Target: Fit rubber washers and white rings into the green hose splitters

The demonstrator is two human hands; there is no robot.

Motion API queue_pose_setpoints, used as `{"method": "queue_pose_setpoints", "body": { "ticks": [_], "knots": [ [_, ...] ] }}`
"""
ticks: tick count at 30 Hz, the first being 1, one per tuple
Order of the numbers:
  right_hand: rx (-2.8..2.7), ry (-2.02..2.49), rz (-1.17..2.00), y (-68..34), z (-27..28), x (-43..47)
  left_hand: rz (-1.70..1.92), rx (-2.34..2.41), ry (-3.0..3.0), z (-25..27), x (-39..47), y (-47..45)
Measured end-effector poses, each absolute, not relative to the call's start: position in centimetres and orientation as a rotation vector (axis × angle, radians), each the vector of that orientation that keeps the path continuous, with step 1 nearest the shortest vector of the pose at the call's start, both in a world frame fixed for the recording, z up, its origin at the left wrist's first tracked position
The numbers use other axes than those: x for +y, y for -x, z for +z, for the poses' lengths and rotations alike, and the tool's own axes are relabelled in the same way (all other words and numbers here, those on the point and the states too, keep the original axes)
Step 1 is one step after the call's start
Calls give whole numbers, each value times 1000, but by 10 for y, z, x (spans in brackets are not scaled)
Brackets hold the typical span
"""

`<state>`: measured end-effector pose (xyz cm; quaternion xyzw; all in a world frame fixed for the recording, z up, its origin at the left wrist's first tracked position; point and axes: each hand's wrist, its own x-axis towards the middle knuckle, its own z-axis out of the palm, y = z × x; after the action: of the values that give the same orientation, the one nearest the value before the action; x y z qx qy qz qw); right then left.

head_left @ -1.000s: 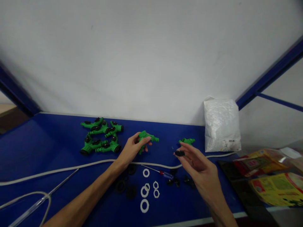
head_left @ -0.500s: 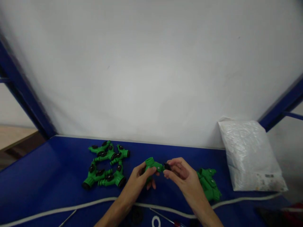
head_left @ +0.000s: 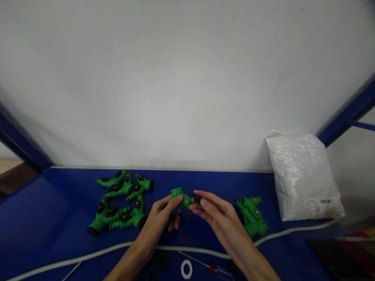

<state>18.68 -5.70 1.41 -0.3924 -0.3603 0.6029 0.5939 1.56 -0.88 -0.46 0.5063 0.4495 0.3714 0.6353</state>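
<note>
In the middle of the blue tabletop, my left hand [head_left: 165, 214] is closed round a green hose splitter [head_left: 177, 192], whose open socket points up. Between the thumb and fingers of my right hand [head_left: 215, 210] is a small black knob [head_left: 197, 198], close beside the splitter's right end. Whether the knob touches the splitter I cannot tell. On the left lie several green hose splitters [head_left: 101, 218] fitted with black knobs and black collars. To the right of my right hand is a small pile of green splitters [head_left: 252, 217] with no black knobs showing.
A white cable [head_left: 96, 254] runs across the front of the table, passing my forearms. Near the front edge are a white ring [head_left: 186, 269], a screwdriver [head_left: 218, 271] and dark small parts. A white plastic package [head_left: 304, 179] leans at the back right.
The view has shifted slightly, with things sitting further left and mostly higher. My right hand has turned the black knob, so its face shows more. Both hands keep their hold.
</note>
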Motion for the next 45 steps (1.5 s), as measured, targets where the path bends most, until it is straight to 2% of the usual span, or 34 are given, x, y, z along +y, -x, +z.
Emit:
{"method": "queue_pose_setpoints", "body": {
  "ticks": [9, 24, 32, 41, 45],
  "knots": [
    [-760, 825, 1507, -186, 11, -56, 826, 986, -1149, 1, -12, -16],
    [-853, 945, 1332, -188, 10, -54, 814, 910, -1093, -6, -11, -15],
    [-1149, 1151, 1117, -191, 3, -55, 802, 975, -1097, 2, -16, -18],
    [-1583, 1170, 448, -187, -2, -55, 758, 980, -1203, -2, -15, -17],
    [-1628, 1153, 322, -186, -2, -57, 781, 954, -1203, -4, -14, -16]
  ]
}}
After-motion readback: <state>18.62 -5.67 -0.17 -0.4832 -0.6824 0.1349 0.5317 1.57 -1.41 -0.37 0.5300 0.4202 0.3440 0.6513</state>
